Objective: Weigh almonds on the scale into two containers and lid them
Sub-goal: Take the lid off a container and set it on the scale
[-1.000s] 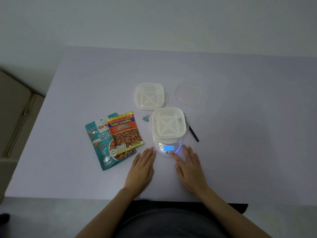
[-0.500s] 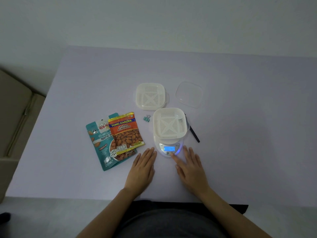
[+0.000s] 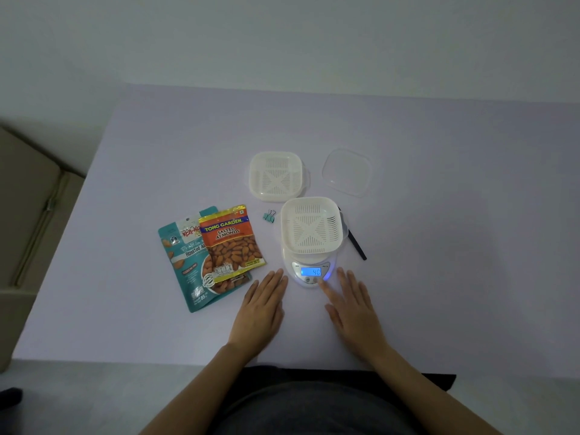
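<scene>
— The right hand (image 3: 351,309): how does it lie?

— Palm down on the table (image 3: 439,277), fingers straight and a little spread. The forefinger reaches forward and inward, and its tip rests on the front of the scale (image 3: 298,271), by the small buttons under the lit blue display. It grips nothing.

— And the left hand (image 3: 263,309)?

— Flat too, palm down, fingers straight and close together, pointing away from the body. It holds nothing and touches only the table. Its fingertips stop just short of the scale's left side. Both bare forearms come up from the near edge and lean in toward each other.

— So the scale is between them?

— Just ahead of the gap between the two hands. A white slotted container (image 3: 310,226) stands on its platform, straight beyond the right forefinger.

— Where are the almonds?

— In their packets, ahead and to the outer side of the left hand. An orange packet (image 3: 232,243) lies partly over a teal packet (image 3: 185,271), and the teal one's near corner comes close to the left hand's little-finger side.

— The other pieces?

— A second container (image 3: 277,175) sits farther ahead of the left fingertips, just beyond the scale. A clear lid (image 3: 346,171) lies flat well ahead of the right hand, apart from that container. A small green binder clip (image 3: 269,216) lies ahead of the left fingertips, between the orange packet and the scale. A thin black stick (image 3: 357,246) slants out from under the weighed container's right edge, ahead of the right hand.
</scene>
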